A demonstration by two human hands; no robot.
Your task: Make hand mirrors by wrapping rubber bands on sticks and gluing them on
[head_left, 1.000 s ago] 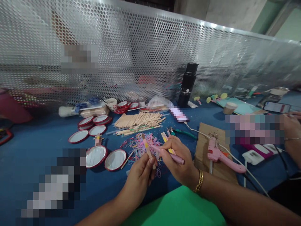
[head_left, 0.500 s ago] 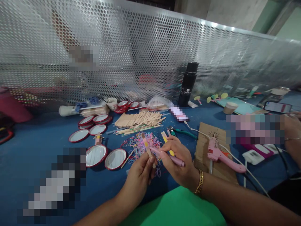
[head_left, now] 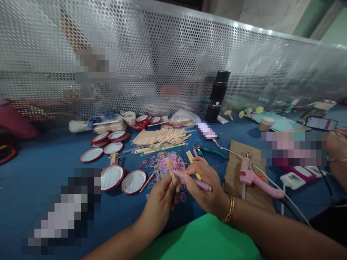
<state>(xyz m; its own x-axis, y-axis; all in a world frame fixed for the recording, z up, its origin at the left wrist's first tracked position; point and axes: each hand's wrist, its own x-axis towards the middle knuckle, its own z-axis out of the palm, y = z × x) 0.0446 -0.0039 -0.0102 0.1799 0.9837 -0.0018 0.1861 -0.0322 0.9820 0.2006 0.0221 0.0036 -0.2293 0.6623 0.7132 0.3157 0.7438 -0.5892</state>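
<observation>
My left hand [head_left: 162,198] is closed on a wooden craft stick [head_left: 168,165] with yellow and pink bands, held upright and tilted to the left. My right hand [head_left: 206,185] grips a pink pen [head_left: 199,183] in a writing hold, its tip close to the stick near my left fingers. A second yellow-marked stick [head_left: 193,164] pokes out behind my right fingers. Both hands hover over a heap of coloured rubber bands [head_left: 162,164] on the blue table [head_left: 48,169].
Red-rimmed round lids [head_left: 111,177] lie left of my hands, a pile of plain sticks [head_left: 162,137] behind them. A pink glue gun [head_left: 253,178] rests on cardboard [head_left: 238,159] at right, with green pliers [head_left: 210,152] and a black bottle [head_left: 217,96] near a perforated metal screen [head_left: 173,57]. Another person's hand [head_left: 336,144] is far right.
Almost nothing differs: both hands have kept their grips and shifted only slightly, and the camera has drifted a little.
</observation>
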